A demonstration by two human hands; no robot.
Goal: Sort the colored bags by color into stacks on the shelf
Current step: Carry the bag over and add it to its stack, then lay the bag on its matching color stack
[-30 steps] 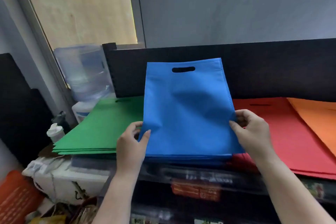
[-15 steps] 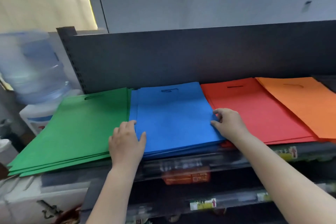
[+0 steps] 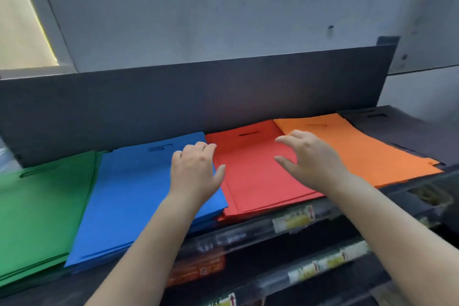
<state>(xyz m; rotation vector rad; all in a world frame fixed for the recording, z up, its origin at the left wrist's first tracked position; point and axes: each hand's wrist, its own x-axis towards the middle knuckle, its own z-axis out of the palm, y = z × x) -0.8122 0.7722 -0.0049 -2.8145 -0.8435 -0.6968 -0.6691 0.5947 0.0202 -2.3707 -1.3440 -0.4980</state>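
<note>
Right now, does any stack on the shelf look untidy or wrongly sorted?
No wrong colour shows. The green stack, blue stack and orange stack lie flat. Only the red stack is slightly askew: a lower bag's edge peeks out beside its top bag.

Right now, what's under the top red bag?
More red sheets show at the front edge of the red stack, so other red bags lie beneath. How many, and the shelf surface below, are covered.
</note>
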